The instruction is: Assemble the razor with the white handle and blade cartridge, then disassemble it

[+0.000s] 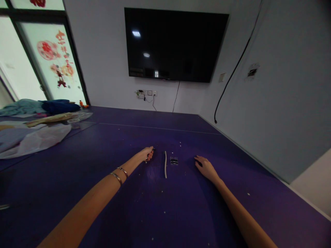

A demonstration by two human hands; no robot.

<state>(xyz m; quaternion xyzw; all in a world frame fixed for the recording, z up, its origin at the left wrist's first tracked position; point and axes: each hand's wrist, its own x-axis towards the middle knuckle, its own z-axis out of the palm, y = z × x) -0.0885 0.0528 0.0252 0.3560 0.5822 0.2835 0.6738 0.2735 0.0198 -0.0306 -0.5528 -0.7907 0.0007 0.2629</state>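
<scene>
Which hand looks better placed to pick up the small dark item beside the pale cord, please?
Probably the right hand: it looks empty and nothing separates it from the small dark item, while the left hand grips something dark beyond the pale cord.

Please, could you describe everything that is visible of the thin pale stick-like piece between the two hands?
The pale stick-like piece is slim and slightly bent, and its far end looks darker. Its material cannot be told. It lies on the purple surface, pointing away from the person, between the left hand and a small black-and-clear item, touching neither.
</scene>
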